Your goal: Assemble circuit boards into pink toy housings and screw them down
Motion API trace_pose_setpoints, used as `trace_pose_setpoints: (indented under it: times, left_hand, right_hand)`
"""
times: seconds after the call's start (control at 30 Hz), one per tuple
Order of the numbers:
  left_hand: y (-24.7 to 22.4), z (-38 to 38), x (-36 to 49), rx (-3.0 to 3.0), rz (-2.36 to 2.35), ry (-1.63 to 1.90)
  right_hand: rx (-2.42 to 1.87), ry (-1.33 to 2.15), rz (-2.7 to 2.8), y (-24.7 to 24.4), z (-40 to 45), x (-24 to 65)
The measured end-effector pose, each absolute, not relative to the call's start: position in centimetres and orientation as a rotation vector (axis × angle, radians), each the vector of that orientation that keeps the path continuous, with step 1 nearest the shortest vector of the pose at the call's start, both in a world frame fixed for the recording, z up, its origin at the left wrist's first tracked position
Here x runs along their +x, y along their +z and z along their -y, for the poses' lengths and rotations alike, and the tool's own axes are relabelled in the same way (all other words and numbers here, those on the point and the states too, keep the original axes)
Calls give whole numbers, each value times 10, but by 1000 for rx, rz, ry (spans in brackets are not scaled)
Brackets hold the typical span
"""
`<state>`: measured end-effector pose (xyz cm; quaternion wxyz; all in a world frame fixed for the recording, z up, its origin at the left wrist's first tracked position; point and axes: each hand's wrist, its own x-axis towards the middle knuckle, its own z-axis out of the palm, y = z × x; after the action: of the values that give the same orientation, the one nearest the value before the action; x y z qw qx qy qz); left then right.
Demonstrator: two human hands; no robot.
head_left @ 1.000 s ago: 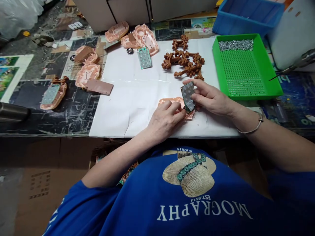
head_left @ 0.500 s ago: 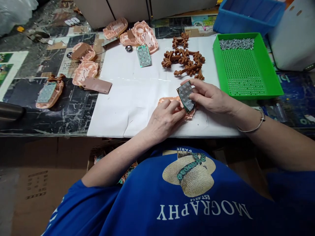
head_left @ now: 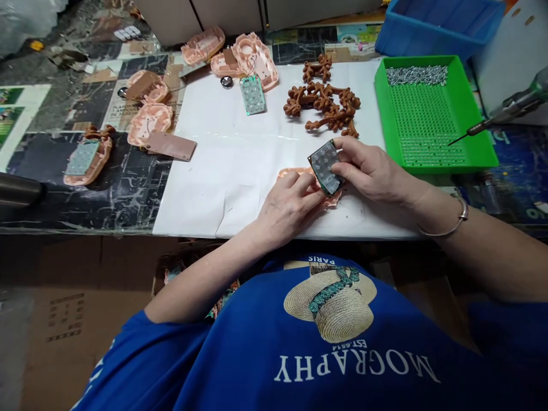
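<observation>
My right hand (head_left: 372, 171) pinches a circuit board (head_left: 324, 162) between thumb and fingers at its right edge. The board is tilted, and its grey rubber keypad side with rows of small domes faces up. Beneath it lies a pink plastic shell (head_left: 295, 172), largely hidden by the board and my left hand (head_left: 287, 206). The fingers of my left hand are curled over this shell, close to the lower left edge of the board. What the left fingertips touch inside the shell is hidden.
Brown bone-shaped plastic parts (head_left: 327, 103) lie beyond my hands. A green tray (head_left: 436, 162) with screws stands right, an electric screwdriver (head_left: 509, 108) above it. Behind is a blue bin (head_left: 436, 34). More pink shells (head_left: 149, 123) and a wired circuit board (head_left: 253, 96) lie left and back.
The electric screwdriver has come into view from the right, over the green tray. The whole view has shifted slightly. Both hands and the circuit board keep nearly the same pose.
</observation>
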<state>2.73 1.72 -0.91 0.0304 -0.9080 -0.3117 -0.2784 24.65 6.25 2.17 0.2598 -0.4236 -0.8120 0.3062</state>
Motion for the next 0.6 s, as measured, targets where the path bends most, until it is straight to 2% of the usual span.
trace_pose_setpoints:
  times: [0.3,0.6]
  left_hand:
    - [-9,-18,28,-2817,974,-817]
    - [-8,-17,27,-2819,969,-826]
  right_hand:
    - [-1166,788,2206,24,-59,245]
    - [-1203,891,2138,23,-64,245]
